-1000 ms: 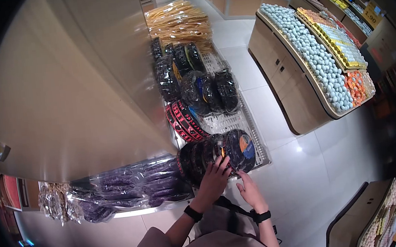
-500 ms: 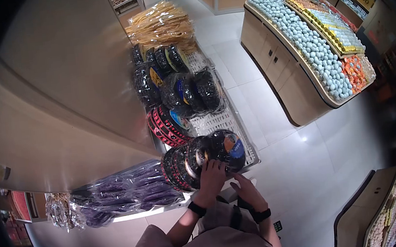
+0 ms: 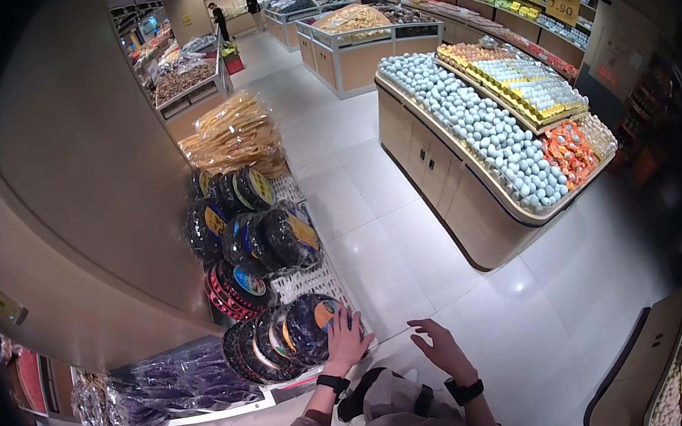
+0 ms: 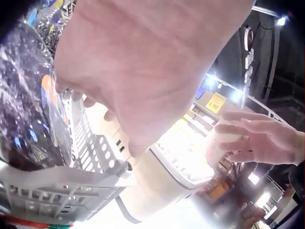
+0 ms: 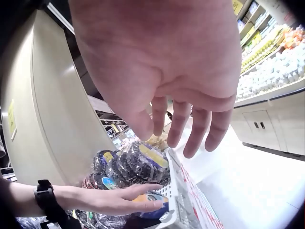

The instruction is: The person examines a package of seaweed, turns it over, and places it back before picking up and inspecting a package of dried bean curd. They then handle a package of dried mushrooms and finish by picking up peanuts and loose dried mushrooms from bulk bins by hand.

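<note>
My left hand (image 3: 345,346) lies with outstretched fingers on the end pack (image 3: 308,333) of a leaning row of round, dark packs in clear wrap. That pack bears an orange and blue label, and the row sits at the near end of a white slotted crate (image 3: 308,283). In the left wrist view the left palm (image 4: 138,62) is beside the shiny wrapped pack (image 4: 28,90), above the crate's corner. My right hand (image 3: 443,350) is held over the floor to the right, fingers loosely spread and nothing in them. From the right wrist view, its fingers hang down, apart from the packs.
More round packs (image 3: 273,241) and yellow dried sticks (image 3: 235,137) fill the crate farther back. Purple bagged goods (image 3: 180,384) lie left, below a wide beige pillar (image 3: 87,173). A stand of pale eggs (image 3: 473,124) is across the tiled aisle (image 3: 377,242). Several people are far back.
The head view has tilted up and shows more of the shop. My left hand has shifted from the row's top onto the end pack's labelled face. My right hand has drawn away from the packs.
</note>
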The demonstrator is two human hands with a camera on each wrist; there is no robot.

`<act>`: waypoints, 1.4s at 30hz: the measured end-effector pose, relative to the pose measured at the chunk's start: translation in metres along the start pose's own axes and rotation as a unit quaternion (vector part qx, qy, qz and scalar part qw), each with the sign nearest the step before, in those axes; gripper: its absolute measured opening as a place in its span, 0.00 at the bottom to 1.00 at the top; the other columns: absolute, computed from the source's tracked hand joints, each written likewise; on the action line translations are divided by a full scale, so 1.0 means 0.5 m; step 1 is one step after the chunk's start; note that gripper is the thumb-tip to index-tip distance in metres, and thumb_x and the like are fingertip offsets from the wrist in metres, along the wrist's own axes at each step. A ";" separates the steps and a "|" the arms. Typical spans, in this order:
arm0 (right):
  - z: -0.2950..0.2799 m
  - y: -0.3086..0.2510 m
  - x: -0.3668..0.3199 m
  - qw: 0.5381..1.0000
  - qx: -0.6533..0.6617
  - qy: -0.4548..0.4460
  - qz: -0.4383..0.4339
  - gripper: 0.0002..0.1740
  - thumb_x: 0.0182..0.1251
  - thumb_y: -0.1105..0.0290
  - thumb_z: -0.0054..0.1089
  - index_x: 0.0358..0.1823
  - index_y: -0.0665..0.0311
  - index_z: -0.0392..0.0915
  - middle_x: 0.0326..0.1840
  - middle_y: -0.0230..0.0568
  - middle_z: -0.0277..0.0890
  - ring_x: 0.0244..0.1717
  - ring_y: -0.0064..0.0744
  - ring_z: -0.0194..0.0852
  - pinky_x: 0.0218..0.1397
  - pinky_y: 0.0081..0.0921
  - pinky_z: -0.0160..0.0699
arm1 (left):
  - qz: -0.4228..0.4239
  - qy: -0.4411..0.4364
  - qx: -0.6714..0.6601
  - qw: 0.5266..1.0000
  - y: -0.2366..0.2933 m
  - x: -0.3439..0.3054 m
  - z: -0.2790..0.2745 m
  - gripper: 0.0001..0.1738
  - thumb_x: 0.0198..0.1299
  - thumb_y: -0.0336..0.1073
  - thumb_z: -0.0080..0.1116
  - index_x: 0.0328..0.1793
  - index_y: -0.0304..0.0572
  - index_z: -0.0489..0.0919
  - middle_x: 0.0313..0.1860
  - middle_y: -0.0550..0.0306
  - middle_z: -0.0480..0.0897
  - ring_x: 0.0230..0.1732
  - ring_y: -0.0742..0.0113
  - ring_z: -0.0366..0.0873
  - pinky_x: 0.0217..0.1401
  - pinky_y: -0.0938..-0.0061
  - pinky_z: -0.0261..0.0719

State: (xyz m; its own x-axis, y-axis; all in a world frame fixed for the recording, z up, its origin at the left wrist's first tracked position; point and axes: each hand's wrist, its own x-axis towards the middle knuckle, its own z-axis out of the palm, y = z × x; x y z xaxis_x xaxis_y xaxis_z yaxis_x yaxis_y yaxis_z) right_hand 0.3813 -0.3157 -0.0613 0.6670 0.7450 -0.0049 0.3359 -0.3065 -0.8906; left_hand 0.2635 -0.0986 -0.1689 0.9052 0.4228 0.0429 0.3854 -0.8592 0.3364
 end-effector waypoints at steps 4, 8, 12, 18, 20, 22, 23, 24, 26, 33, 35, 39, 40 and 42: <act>-0.051 0.035 -0.026 0.999 0.046 -0.001 0.025 0.16 0.70 0.71 0.60 0.58 0.63 0.76 0.56 0.42 0.80 0.53 0.36 0.82 0.55 0.32 0.79 | -0.041 -0.037 0.021 0.998 0.004 0.003 0.048 0.44 0.62 0.62 0.55 0.74 0.36 0.64 0.73 0.43 0.65 0.77 0.40 0.54 0.75 0.43 0.55; -0.085 0.064 -0.032 0.998 0.056 -0.001 0.030 0.16 0.69 0.72 0.61 0.57 0.64 0.76 0.56 0.41 0.80 0.53 0.36 0.82 0.56 0.31 0.79 | -0.039 -0.039 0.020 0.998 0.019 0.019 0.052 0.41 0.61 0.59 0.58 0.71 0.36 0.67 0.69 0.43 0.71 0.74 0.39 0.59 0.74 0.45 0.58; -0.120 0.105 -0.031 0.997 0.063 0.015 0.032 0.16 0.69 0.73 0.61 0.57 0.66 0.76 0.56 0.43 0.80 0.54 0.36 0.82 0.59 0.32 0.80 | -0.039 -0.040 0.001 0.998 0.024 0.039 0.049 0.35 0.58 0.55 0.61 0.62 0.34 0.75 0.64 0.42 0.76 0.70 0.41 0.65 0.72 0.50 0.63; -0.191 0.143 0.012 0.990 0.124 0.041 0.048 0.16 0.70 0.72 0.60 0.57 0.67 0.76 0.55 0.45 0.80 0.54 0.36 0.81 0.59 0.31 0.80 | -0.028 -0.063 0.026 0.997 0.028 0.066 0.031 0.33 0.51 0.56 0.67 0.53 0.35 0.81 0.49 0.45 0.84 0.56 0.47 0.79 0.63 0.58 0.74; -0.212 0.149 0.042 0.990 0.132 0.051 0.026 0.16 0.70 0.72 0.59 0.57 0.67 0.76 0.55 0.44 0.81 0.55 0.36 0.81 0.58 0.31 0.80 | -0.091 -0.109 -0.010 0.990 0.037 0.092 0.005 0.33 0.48 0.57 0.69 0.52 0.37 0.81 0.43 0.48 0.86 0.46 0.52 0.84 0.52 0.61 0.80; -0.231 0.159 0.073 0.989 0.133 0.053 0.036 0.16 0.71 0.71 0.59 0.58 0.67 0.76 0.55 0.43 0.81 0.54 0.35 0.81 0.58 0.31 0.80 | -0.159 -0.081 -0.116 0.977 0.008 0.096 0.029 0.32 0.47 0.56 0.71 0.51 0.39 0.82 0.40 0.51 0.86 0.40 0.54 0.85 0.44 0.63 0.82; -0.239 0.164 0.089 0.990 0.130 0.050 0.030 0.16 0.71 0.71 0.59 0.58 0.67 0.76 0.55 0.43 0.81 0.54 0.35 0.81 0.58 0.31 0.80 | -0.169 -0.061 -0.135 0.975 0.007 0.100 0.031 0.30 0.45 0.54 0.73 0.50 0.43 0.83 0.38 0.53 0.86 0.41 0.55 0.85 0.46 0.64 0.82; -0.244 0.170 0.106 0.989 0.135 0.046 0.039 0.16 0.71 0.71 0.59 0.58 0.66 0.76 0.55 0.43 0.81 0.53 0.34 0.81 0.57 0.30 0.80 | -0.171 -0.055 -0.137 0.974 0.004 0.105 0.038 0.30 0.45 0.54 0.73 0.50 0.43 0.83 0.38 0.53 0.86 0.41 0.55 0.85 0.46 0.64 0.82; -0.254 0.178 0.141 0.989 0.134 0.038 0.045 0.16 0.71 0.71 0.59 0.58 0.66 0.76 0.55 0.42 0.81 0.53 0.33 0.81 0.57 0.29 0.80 | -0.202 -0.043 -0.134 0.969 -0.004 0.111 0.058 0.29 0.43 0.50 0.75 0.50 0.44 0.83 0.36 0.54 0.86 0.41 0.56 0.85 0.46 0.64 0.82; -0.270 0.145 0.342 0.983 0.177 -0.041 0.042 0.17 0.71 0.71 0.60 0.60 0.66 0.75 0.55 0.38 0.80 0.50 0.27 0.80 0.52 0.22 0.77 | -0.267 -0.032 -0.161 0.950 0.007 0.123 0.054 0.22 0.38 0.40 0.73 0.44 0.50 0.84 0.31 0.57 0.85 0.36 0.57 0.85 0.41 0.65 0.82; -0.263 0.140 0.413 0.983 0.161 -0.077 0.033 0.18 0.71 0.71 0.60 0.60 0.66 0.75 0.55 0.38 0.80 0.49 0.26 0.80 0.51 0.21 0.77 | -0.289 -0.014 -0.169 0.942 0.018 0.122 0.056 0.21 0.38 0.39 0.73 0.44 0.50 0.84 0.31 0.57 0.85 0.35 0.56 0.85 0.40 0.64 0.82; -0.242 0.115 0.546 0.979 0.150 -0.134 0.016 0.17 0.71 0.72 0.60 0.60 0.66 0.75 0.55 0.38 0.80 0.49 0.25 0.80 0.51 0.20 0.75 | -0.336 0.009 -0.194 0.922 0.028 0.133 0.044 0.23 0.43 0.45 0.73 0.47 0.51 0.82 0.29 0.56 0.85 0.34 0.52 0.84 0.38 0.61 0.82; -0.232 0.113 0.579 0.978 0.147 -0.146 0.014 0.17 0.71 0.73 0.60 0.60 0.66 0.75 0.55 0.38 0.80 0.49 0.26 0.80 0.51 0.20 0.75 | -0.358 -0.008 -0.199 0.912 0.030 0.137 0.032 0.25 0.44 0.47 0.73 0.50 0.52 0.81 0.29 0.55 0.85 0.34 0.50 0.84 0.37 0.60 0.82; -0.207 0.127 0.640 0.972 0.157 -0.174 -0.001 0.17 0.71 0.72 0.60 0.60 0.66 0.75 0.55 0.38 0.80 0.50 0.28 0.80 0.52 0.21 0.75 | -0.376 -0.018 -0.200 0.905 0.019 0.130 0.048 0.29 0.48 0.50 0.72 0.57 0.54 0.77 0.31 0.53 0.85 0.36 0.48 0.84 0.39 0.58 0.81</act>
State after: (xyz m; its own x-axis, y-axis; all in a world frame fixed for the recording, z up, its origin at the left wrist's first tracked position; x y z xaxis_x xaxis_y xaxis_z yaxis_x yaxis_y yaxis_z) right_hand 0.6850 -0.1579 -0.0726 0.3824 0.9176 -0.1081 0.0817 -0.1502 -0.9853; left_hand 0.3303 -0.0863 -0.1855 0.4230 0.8281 -0.3678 0.8048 -0.1569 0.5724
